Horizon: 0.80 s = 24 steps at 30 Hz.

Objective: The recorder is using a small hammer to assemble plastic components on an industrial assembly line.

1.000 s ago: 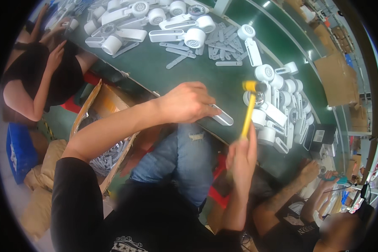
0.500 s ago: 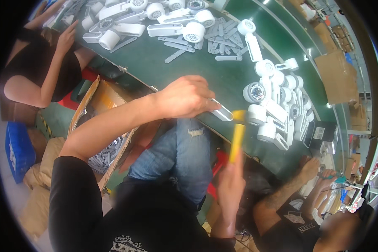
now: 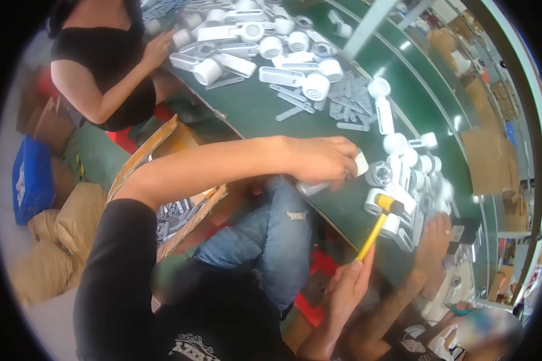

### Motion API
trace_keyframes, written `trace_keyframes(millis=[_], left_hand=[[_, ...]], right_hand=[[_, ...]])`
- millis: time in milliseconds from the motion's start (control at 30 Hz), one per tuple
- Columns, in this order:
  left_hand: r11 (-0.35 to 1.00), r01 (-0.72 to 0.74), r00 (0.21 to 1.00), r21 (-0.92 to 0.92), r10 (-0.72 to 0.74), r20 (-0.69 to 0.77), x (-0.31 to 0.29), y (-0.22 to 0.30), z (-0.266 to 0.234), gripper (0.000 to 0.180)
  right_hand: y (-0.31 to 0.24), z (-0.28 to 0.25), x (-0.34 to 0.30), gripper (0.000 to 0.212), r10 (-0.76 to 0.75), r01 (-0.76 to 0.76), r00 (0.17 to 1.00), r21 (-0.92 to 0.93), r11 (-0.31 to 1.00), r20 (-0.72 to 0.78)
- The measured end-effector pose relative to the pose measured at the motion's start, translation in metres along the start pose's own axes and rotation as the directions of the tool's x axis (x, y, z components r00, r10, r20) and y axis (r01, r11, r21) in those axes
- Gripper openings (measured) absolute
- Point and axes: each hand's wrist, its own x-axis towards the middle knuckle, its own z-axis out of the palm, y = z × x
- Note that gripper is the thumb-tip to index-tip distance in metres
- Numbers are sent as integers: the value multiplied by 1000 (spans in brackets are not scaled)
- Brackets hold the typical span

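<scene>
Over the near edge of the green table my left hand [image 3: 325, 159] is closed around a white handheld fan [image 3: 361, 163]. One pale end shows past my fingers and another part below them; the rest is hidden and blurred. My right hand [image 3: 346, 286], lower right, grips a small hammer [image 3: 372, 236] by its yellow handle. The hammer's black and yellow head points up, in front of a pile of white handheld fans [image 3: 397, 171]. Farther off lie loose grey strips [image 3: 349, 99], close to more white fans [image 3: 281, 76].
A co-worker's hand [image 3: 433, 237] reaches to the right pile's near end, by a dark box [image 3: 465, 230]. Another person's hand [image 3: 158, 51] is at the far left fans. Below my left forearm stands a cardboard box [image 3: 183, 231] of grey parts. A blue bin [image 3: 35, 180] stands left.
My left hand has moved right with the fan, which has turned in my grip. The hammer has swung away from it, rightward and down. The right co-worker's hand has come to the pile. The view has shifted.
</scene>
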Motion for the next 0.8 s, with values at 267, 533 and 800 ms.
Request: trace_keyframes(millis=[267, 533, 800], left_hand=[[905, 425, 831, -31, -403, -383, -79, 18, 34, 28], [926, 364, 827, -99, -371, -423, -77, 11, 30, 28], [929, 353, 816, -106, -362, -452, -78, 11, 34, 33]], right_hand=[[-1, 11, 8, 57, 3, 15, 990, -128, 992, 139], [-23, 40, 1, 58, -213, 212, 977, -138, 968, 3], [-13, 50, 24, 58, -245, 233, 969, -398, 887, 22]])
